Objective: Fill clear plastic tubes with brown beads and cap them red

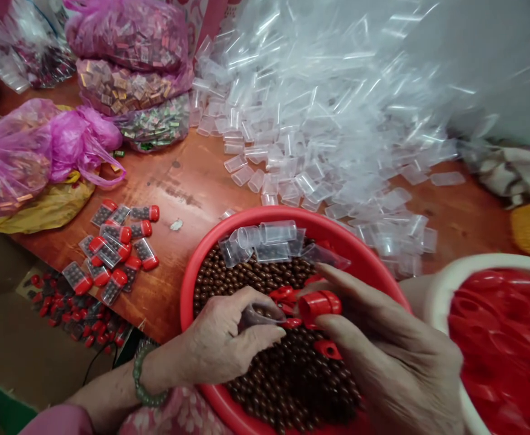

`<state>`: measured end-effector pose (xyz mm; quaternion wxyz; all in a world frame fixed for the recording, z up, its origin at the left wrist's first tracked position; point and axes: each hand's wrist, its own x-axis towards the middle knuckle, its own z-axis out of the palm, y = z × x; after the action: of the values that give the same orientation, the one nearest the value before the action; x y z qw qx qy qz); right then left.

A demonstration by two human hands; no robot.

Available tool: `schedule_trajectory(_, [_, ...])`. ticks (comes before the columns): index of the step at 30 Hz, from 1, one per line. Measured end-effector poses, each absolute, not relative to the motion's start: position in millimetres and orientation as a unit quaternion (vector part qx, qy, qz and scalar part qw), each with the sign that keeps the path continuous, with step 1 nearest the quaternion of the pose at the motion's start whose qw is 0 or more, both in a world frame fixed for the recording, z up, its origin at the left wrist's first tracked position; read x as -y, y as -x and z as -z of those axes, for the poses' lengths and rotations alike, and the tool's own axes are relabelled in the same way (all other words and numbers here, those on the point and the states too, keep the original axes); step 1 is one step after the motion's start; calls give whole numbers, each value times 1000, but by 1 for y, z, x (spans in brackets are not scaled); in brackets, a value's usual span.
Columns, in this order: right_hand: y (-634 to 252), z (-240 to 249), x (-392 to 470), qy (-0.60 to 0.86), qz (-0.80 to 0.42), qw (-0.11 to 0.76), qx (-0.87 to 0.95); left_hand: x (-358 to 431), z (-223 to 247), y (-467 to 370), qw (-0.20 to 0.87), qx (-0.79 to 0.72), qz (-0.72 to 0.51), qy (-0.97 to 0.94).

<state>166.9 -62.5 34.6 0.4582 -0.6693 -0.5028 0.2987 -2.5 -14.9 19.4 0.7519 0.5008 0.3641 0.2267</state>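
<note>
My left hand (223, 338) is closed around a clear plastic tube (262, 315), its open end facing right. Between the thumb and fingers of my right hand (391, 350) is a red plastic cap (319, 306), a short gap away from the tube. Both hands are above a red basin (187, 290) of small round brown balls (292, 374). More red caps (328, 348) lie on the balls beneath my hands. Several clear tubes (278, 232) rest on the balls at the basin's far side.
Clear tubes (292, 145) are heaped behind the basin. Filled red-capped tubes (110, 241) lie left on the table (174, 193), with more in a box (2, 338) below. Pink bags (129, 36) stand at back left. A white tub (441, 302) of red caps is at right.
</note>
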Motion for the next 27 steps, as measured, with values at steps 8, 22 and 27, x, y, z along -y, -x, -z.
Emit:
schedule_trajectory(8, [-157,-39,51,565,-293,445,631,15,-15,5,744,-323,-229,-539])
schedule_trajectory(22, [-171,-42,53,507,-169,258,805,14,-12,6,764,-304,-197,-534])
schedule_trajectory(27, [-156,-29,57,500,-27,186,845,14,-9,2,843,-307,-183,-402])
